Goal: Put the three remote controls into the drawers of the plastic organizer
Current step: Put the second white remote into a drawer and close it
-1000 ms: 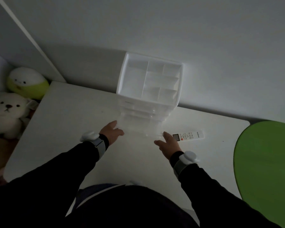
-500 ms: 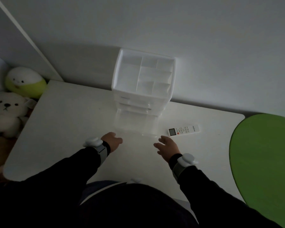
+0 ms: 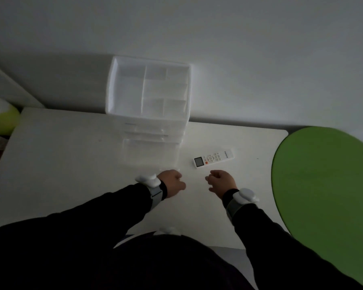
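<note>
A white plastic organizer (image 3: 113,88) with a divided top tray stands at the back of the white table (image 3: 61,164), against the wall. Its bottom clear drawer (image 3: 149,152) is pulled out toward me and looks empty. One white remote control (image 3: 213,158) with a small screen lies flat on the table just right of the drawer. My left hand (image 3: 172,185) hovers near the drawer's front right corner, fingers curled, holding nothing. My right hand (image 3: 220,182) is just below the remote, fingers loosely curled, apart from it. No other remote shows.
A green round chair or tabletop (image 3: 327,195) fills the right side beside the table. A green and white plush toy (image 3: 0,118) sits off the table's left edge. The wall runs right behind the organizer.
Both hands have drawn back from the open drawer toward me and curled; the left hand has shifted right. The view has swung left to right, so the plush toys slid out of frame.
</note>
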A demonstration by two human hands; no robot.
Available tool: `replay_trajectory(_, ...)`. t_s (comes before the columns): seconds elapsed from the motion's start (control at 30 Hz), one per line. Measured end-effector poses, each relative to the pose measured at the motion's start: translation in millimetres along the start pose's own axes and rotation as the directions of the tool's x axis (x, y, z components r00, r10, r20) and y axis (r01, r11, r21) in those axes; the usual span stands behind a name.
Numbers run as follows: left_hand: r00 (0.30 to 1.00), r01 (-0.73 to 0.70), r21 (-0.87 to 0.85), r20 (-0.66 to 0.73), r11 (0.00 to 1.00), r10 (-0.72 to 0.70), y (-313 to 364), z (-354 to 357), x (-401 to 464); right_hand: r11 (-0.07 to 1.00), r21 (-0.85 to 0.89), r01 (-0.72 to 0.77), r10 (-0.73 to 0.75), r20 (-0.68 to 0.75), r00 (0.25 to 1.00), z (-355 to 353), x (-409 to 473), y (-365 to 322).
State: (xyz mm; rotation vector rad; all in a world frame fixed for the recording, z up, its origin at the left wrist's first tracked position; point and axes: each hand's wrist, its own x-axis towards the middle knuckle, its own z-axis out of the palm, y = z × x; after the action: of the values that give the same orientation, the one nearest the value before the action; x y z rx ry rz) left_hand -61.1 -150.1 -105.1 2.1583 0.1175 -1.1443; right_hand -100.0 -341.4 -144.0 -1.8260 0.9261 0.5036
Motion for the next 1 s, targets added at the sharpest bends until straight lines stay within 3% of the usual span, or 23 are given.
replay_trajectory(0.27,1.000,0.005,-0.035,0.003,0.999,-0.005,41.3,21.3,21.8,0.969,-0.245,0.018,-0.055,-0.147,0.988,-42.7,25.7,-29.5)
replay_trajectory(0.5,1.000,0.006,-0.079,0.003,0.997,-0.006,57.6,31.6,43.3,0.937,-0.346,0.050,-0.099,-0.127,0.987,-48.1,51.6,-43.0)
replay_trajectory(0.83,0.997,0.029,-0.207,0.071,0.978,-0.015,47.5,32.4,56.6,0.927,-0.376,-0.022,-0.036,-0.147,0.988,-48.9,53.2,-23.6)
replay_trajectory(1.0,0.991,0.059,-0.139,0.129,0.989,-0.041,23.0,33.2,53.3,0.933,-0.346,-0.094,0.058,-0.112,0.992,-47.0,37.3,2.7)
